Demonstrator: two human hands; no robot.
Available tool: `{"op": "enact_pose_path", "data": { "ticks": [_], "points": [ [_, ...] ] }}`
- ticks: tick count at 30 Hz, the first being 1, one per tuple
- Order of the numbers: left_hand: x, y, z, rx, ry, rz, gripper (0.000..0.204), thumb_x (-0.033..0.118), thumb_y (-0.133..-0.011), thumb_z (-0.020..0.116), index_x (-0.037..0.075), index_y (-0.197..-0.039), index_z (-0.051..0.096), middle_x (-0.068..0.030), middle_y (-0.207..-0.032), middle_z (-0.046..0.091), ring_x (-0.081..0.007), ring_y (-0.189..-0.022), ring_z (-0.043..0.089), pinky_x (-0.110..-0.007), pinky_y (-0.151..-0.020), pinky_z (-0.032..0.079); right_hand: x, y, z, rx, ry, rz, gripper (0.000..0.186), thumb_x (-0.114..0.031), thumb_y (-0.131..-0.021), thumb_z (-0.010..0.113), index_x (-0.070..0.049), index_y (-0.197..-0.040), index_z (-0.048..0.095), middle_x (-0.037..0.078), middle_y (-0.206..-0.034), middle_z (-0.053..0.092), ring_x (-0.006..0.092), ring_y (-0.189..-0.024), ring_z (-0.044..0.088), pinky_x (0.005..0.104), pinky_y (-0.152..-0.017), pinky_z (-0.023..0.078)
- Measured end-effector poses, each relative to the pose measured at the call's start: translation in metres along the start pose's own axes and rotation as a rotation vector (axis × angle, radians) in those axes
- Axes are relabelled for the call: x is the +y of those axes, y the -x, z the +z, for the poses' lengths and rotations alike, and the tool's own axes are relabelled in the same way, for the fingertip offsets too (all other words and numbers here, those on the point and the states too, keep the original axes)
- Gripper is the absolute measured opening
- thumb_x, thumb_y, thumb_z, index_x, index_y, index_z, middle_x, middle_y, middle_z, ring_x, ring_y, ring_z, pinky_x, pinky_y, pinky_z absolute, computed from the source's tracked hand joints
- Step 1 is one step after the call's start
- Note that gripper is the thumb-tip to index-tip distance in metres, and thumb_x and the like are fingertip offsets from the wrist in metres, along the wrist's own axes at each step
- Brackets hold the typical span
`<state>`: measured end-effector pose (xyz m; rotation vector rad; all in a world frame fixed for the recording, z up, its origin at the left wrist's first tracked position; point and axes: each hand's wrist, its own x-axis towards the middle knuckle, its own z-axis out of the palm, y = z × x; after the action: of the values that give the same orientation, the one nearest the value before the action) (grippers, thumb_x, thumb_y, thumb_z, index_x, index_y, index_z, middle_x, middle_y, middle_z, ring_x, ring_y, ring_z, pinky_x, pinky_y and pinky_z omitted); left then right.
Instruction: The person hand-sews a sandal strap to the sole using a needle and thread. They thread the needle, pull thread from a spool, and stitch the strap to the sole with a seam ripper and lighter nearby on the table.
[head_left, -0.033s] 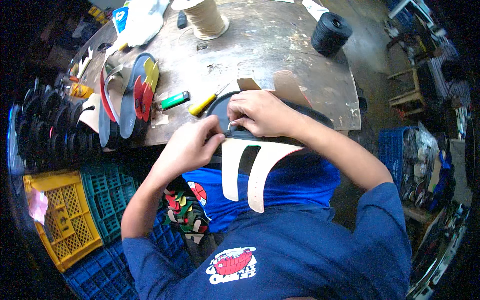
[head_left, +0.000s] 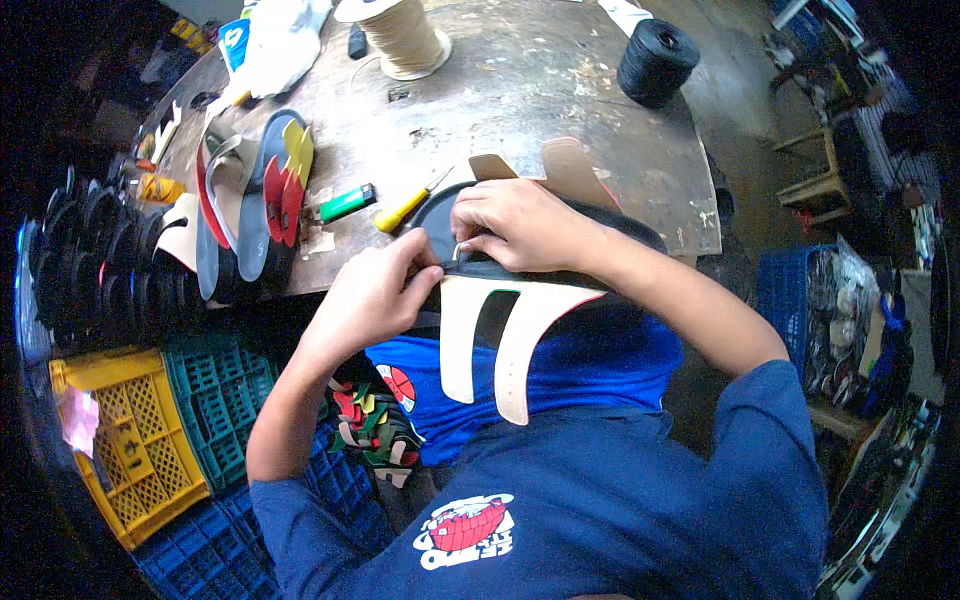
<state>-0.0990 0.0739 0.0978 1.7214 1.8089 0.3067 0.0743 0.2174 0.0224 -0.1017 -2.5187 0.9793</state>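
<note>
A dark sandal sole (head_left: 432, 215) lies at the table's near edge, with cream strap pieces (head_left: 523, 358) hanging from its near side and tan strap flaps (head_left: 565, 165) at its far side. My left hand (head_left: 380, 285) pinches the sole's left near edge beside the cream piece. My right hand (head_left: 510, 225) is closed over the sole, fingertips at a small pale thing, too small to name. A yellow-handled awl (head_left: 397, 213) and a green lighter (head_left: 345, 204) lie just beyond.
Sandal soles with coloured straps (head_left: 265, 200) lie at the left, beside stacked black soles (head_left: 110, 260). A cream cord spool (head_left: 395, 35) and a black thread cone (head_left: 655, 62) stand on the table (head_left: 440, 130). Yellow crates (head_left: 130, 440) and blue crates (head_left: 210, 545) sit lower left; another crate (head_left: 785, 300) is at right.
Both hands are in nearly the same positions, shifted very slightly left in the picture along with the sole and nearby items.
</note>
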Motion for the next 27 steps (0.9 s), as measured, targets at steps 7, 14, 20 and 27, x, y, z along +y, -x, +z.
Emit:
{"op": "enact_pose_path", "data": {
  "ticks": [7, 14, 20, 27],
  "points": [
    [0.003, -0.006, -0.006, -0.145, -0.007, -0.018, 0.019, 0.018, -0.090, 0.064, 0.001, -0.095, 0.059, -0.0226, -0.083, 0.068, -0.0413, -0.082, 0.067, -0.049, -0.073, 0.051, -0.001, 0.000, 0.003, 0.045, 0.011, -0.031, 0.017, -0.010, -0.077, 0.074, -0.004, -0.084, 0.059, 0.012, -0.082, 0.063, 0.0322, -0.083, 0.064, 0.0415, -0.074, 0.050],
    [-0.002, -0.012, -0.003, -0.125, -0.047, 0.040, 0.021, 0.020, -0.088, 0.065, -0.001, -0.094, 0.062, -0.0226, -0.078, 0.066, -0.0371, -0.076, 0.067, -0.044, -0.068, 0.050, 0.000, 0.003, 0.004, 0.026, 0.032, 0.016, 0.013, -0.014, -0.081, 0.071, -0.004, -0.085, 0.063, 0.014, -0.085, 0.066, 0.0340, -0.086, 0.066, 0.0441, -0.077, 0.052],
    [-0.020, -0.013, 0.006, -0.088, 0.219, -0.013, 0.018, 0.015, -0.091, 0.064, -0.004, -0.090, 0.061, -0.0131, -0.071, 0.063, -0.0186, -0.070, 0.061, -0.035, -0.068, 0.050, -0.003, -0.008, -0.011, 0.106, -0.103, 0.134, 0.016, -0.017, -0.090, 0.067, -0.002, -0.092, 0.061, 0.016, -0.084, 0.067, 0.0297, -0.079, 0.068, 0.0427, -0.070, 0.052],
    [-0.059, -0.038, -0.009, 0.569, 0.153, -0.065, 0.022, 0.015, -0.092, 0.069, -0.001, -0.104, 0.061, -0.0125, -0.095, 0.067, -0.0178, -0.093, 0.064, -0.032, -0.083, 0.051, -0.081, 0.058, -0.070, 0.126, -0.503, -0.012, 0.014, -0.017, -0.093, 0.069, -0.006, -0.084, 0.065, 0.004, -0.080, 0.062, 0.0157, -0.077, 0.062, 0.0330, -0.070, 0.050]
  ]
}}
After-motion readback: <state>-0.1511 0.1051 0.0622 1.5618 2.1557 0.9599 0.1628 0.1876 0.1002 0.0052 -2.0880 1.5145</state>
